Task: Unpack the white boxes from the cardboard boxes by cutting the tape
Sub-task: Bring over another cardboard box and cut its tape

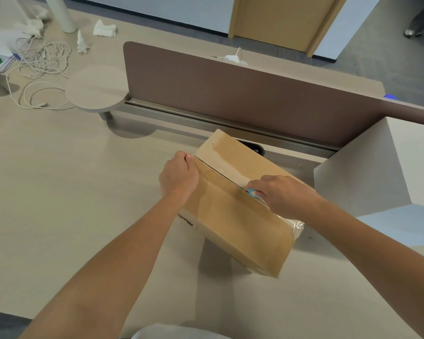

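Note:
A brown cardboard box lies tilted on the desk, its top flaps sealed with clear tape along the middle seam. My left hand grips the box's far-left edge at the end of the seam. My right hand holds a small blue cutter with its tip on the seam, about halfway along. The seam looks split from the left hand up to the cutter. A large white box stands on the desk to the right.
A brown partition runs behind the box, with a metal rail at its base. A round side table stands at the left. White cables and crumpled paper lie on the floor beyond.

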`<state>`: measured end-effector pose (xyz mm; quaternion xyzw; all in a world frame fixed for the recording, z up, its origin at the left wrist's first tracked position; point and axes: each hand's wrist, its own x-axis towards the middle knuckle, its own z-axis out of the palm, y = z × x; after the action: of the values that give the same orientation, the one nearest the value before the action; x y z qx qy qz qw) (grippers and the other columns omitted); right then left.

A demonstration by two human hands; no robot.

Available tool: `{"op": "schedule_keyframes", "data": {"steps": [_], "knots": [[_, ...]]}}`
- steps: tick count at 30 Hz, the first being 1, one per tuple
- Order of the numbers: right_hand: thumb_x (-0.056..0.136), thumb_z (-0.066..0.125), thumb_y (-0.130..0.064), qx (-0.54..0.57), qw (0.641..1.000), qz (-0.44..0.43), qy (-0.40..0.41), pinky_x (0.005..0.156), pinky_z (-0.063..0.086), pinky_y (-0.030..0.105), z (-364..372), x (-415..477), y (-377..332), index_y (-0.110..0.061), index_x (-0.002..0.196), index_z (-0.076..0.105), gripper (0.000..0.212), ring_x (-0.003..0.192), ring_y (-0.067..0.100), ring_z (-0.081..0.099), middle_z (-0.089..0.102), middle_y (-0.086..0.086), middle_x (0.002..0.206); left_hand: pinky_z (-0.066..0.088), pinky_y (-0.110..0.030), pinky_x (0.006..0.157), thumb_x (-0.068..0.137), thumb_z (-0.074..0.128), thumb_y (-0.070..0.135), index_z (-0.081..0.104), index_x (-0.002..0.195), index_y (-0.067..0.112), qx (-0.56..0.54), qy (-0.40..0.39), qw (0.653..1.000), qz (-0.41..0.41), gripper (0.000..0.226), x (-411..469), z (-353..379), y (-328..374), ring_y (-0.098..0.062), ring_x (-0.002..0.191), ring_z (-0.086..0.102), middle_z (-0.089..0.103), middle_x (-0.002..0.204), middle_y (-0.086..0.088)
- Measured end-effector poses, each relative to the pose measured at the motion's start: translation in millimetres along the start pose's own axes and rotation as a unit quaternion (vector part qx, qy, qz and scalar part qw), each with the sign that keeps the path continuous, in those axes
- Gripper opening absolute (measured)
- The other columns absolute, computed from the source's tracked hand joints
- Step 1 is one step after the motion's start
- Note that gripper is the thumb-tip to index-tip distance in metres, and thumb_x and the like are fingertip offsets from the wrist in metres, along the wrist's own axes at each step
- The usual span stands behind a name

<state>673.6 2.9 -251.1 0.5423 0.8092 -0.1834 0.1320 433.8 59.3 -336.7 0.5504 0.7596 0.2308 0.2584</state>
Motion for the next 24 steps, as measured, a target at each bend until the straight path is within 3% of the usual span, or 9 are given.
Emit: {"op": "schedule_keyframes", "data": {"steps": [7,17,24], "knots": [[0.106,0.034,-0.029,-0.004,1.0,0.012,0.004,0.08,0.052,0.04,6,-13,5,-0.039,0.136,0.047,0.033,0.096,0.022,0.056,0.057,-0.004,0.113,0.049,-0.043,0.08,0.103,0.029,0.037,0.056,0.103,0.02,-0.002,0.002,1.0,0.0,0.031,-1,0,1,-0.029,0.087,0.06,0.064,0.093,-0.005],[0.104,0.042,-0.02,-0.035,0.999,0.02,0.0,0.07,0.043,0.028,13,-31,14,-0.036,0.138,0.045,0.038,0.093,0.021,0.056,0.057,-0.003,0.109,0.044,-0.039,0.075,0.104,0.028,0.037,0.055,0.104,0.019,0.007,0.005,1.0,0.002,0.033,-2,-1,2,-0.028,0.085,0.058,0.063,0.092,-0.005],[0.103,0.046,-0.02,-0.045,0.999,0.026,0.0,0.073,0.051,0.032,15,-42,17,-0.037,0.14,0.044,0.04,0.092,0.021,0.057,0.057,-0.003,0.106,0.043,-0.038,0.074,0.104,0.028,0.037,0.055,0.103,0.019,0.016,0.012,1.0,-0.001,0.032,-2,0,3,-0.029,0.084,0.057,0.063,0.093,-0.006]]}}
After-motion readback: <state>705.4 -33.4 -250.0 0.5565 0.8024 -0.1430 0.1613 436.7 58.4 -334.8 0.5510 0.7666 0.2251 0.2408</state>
